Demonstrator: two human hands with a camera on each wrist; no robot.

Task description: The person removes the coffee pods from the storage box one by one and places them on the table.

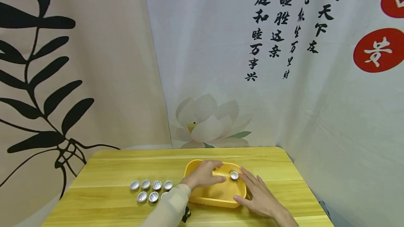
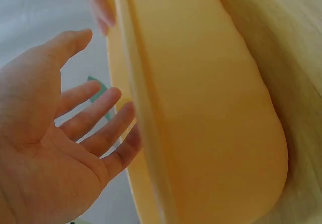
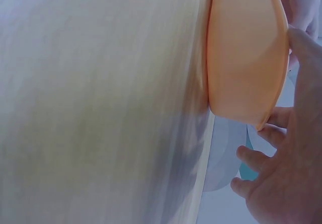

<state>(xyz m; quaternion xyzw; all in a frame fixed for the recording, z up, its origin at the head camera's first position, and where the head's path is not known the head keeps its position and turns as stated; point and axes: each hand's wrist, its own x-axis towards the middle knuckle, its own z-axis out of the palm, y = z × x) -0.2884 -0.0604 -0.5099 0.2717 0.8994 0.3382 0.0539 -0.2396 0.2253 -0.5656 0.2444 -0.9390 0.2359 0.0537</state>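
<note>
A yellow plastic tray with raised sides stands on the wooden table. Inside it, near the far right corner, lies a small round silver-topped piece. My left hand is over the tray, its thumb and fingers apart with nothing between them. In the left wrist view its palm shows bare beside the tray's rim. At the right side of the tray is my right hand, fingers spread and touching the rim. The right wrist view shows these fingers at the tray corner.
Several similar silver-topped pieces stand in two rows left of the tray, partly hidden by my left sleeve. A small black and yellow object lies by the tray's near left corner. Printed curtains hang behind the table.
</note>
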